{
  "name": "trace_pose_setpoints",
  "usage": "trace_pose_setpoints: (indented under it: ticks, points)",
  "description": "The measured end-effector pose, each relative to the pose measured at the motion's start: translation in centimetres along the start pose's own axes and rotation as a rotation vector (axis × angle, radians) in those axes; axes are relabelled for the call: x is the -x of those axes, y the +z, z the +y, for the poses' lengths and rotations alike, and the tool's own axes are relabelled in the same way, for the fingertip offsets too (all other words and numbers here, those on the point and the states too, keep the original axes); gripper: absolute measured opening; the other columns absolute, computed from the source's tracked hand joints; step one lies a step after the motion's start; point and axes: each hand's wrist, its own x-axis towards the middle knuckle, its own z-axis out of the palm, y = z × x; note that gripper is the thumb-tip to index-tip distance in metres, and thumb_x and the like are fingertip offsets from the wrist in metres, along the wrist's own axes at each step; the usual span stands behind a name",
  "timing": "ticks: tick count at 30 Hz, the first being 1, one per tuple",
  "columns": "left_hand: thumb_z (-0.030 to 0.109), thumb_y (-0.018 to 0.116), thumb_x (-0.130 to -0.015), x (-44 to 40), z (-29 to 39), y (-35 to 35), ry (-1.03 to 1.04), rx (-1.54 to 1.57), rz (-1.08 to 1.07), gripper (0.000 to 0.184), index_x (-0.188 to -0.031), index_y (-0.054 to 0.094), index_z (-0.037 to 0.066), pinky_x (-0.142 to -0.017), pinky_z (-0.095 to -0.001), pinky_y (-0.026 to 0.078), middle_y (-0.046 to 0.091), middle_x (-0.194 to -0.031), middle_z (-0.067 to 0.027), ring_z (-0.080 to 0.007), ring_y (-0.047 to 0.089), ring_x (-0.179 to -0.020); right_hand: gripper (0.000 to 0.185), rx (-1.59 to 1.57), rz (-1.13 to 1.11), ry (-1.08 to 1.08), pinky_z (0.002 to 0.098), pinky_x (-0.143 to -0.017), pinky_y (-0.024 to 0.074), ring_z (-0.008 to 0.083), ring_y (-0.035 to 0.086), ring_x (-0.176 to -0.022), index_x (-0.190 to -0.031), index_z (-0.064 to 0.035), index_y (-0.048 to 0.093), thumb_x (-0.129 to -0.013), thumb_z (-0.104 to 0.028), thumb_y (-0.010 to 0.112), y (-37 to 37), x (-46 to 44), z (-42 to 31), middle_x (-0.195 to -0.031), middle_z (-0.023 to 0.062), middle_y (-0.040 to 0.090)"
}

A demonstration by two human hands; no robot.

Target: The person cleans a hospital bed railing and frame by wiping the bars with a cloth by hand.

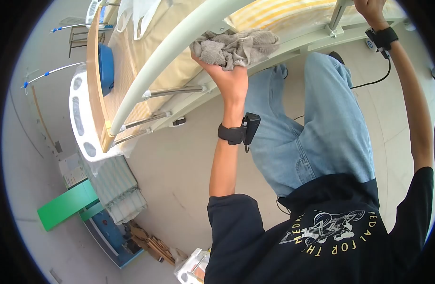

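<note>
My left hand (229,78) is closed around a crumpled grey-brown cloth (236,47), which lies against the pale curved rail (165,57) of a bed. Most of its fingers are hidden under the cloth. At the top right, my right hand (370,10) is near the far part of the bed frame (378,26), partly cut off by the image edge. What its fingers hold, if anything, is hidden. Each wrist wears a black strap with a small device. A yellow-striped sheet (274,16) covers the mattress.
Metal side bars (175,91) stick out below the rail. A wooden board (95,71), a blue basin (106,70) and a white plastic panel (85,118) are at the left. Lower left are a green board (68,204) and stacked cardboard (153,244). A black cable (376,81) hangs at right.
</note>
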Motion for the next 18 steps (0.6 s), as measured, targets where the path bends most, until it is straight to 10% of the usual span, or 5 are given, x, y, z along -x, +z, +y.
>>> trace_pose_setpoints:
  ticks: [3, 5, 12, 18]
  points:
    - [0.013, 0.081, -0.082, 0.1, -0.6, 0.7, -0.074, 0.001, -0.038, 0.091, -0.148, 0.020, 0.000, -0.112, -0.0362, 0.029, 0.037, -0.138, -0.0123, -0.0222, 0.040, -0.126, 0.042, -0.011, 0.006, -0.018, 0.0481, -0.112, 0.0285, 0.0388, 0.044, -0.124, -0.117, -0.0011, 0.054, -0.105, -0.031, 0.028, 0.1, 0.1, 0.2, -0.120, 0.0207, 0.053]
    - [0.007, 0.084, -0.079, 0.0, -1.2, 1.4, -0.142, 0.109, 0.038, 0.081, -0.142, 0.033, 0.003, -0.098, -0.0342, 0.051, 0.048, -0.132, -0.0097, -0.0177, 0.053, -0.117, 0.041, -0.034, 0.013, -0.022, 0.0477, -0.111, 0.0291, 0.0381, 0.045, -0.123, -0.116, -0.0010, 0.054, -0.105, -0.031, 0.028, 0.2, 0.0, 0.4, -0.120, 0.0204, 0.053]
    - [0.010, 0.084, -0.079, -1.4, -3.3, 0.7, 0.141, -0.266, -0.046, 0.039, -0.107, 0.058, -0.001, -0.083, -0.0294, 0.051, 0.063, -0.100, -0.0037, -0.0131, 0.060, -0.091, 0.041, -0.016, 0.079, -0.095, 0.0447, -0.110, 0.0287, 0.0353, 0.045, -0.121, -0.114, -0.0012, 0.055, -0.106, -0.030, 0.027, 0.9, 0.1, 1.1, -0.117, 0.0181, 0.054]
    - [0.013, 0.086, -0.074, 1.7, -6.7, 0.7, -0.112, -0.348, -0.107, 0.048, -0.107, 0.055, -0.005, -0.090, -0.0368, 0.050, 0.064, -0.109, -0.0114, -0.0220, 0.062, -0.099, 0.042, -0.043, 0.097, -0.144, 0.0442, -0.109, 0.0286, 0.0347, 0.045, -0.119, -0.113, -0.0014, 0.055, -0.107, -0.030, 0.025, 1.2, 0.0, 1.6, -0.116, 0.0179, 0.054]
